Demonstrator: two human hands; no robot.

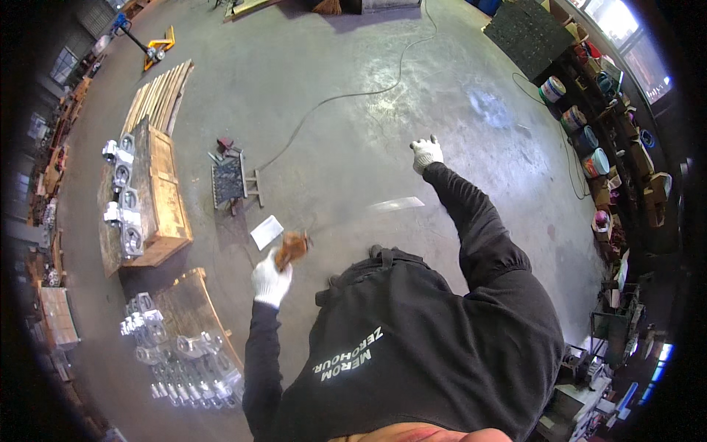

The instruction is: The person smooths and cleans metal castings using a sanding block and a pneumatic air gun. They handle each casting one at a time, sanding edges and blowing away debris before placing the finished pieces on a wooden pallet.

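Note:
My left hand [271, 280], in a white glove, is shut on the brown handle of a tool [292, 247]. A long pale strip, blurred by motion, runs from the handle toward the right, and I cannot tell what kind of blade it is. My right hand [426, 152], also in a white glove, is stretched out over the concrete floor with its fingers apart and holds nothing. Black sleeves cover both arms.
Wooden pallets [166, 214] with grey metal castings [125, 214] lie at the left. A small dark metal stand [228, 180] and a white sheet [266, 230] are on the floor ahead. A cable [353, 94] crosses the floor. Paint buckets [595, 162] and cluttered shelves line the right.

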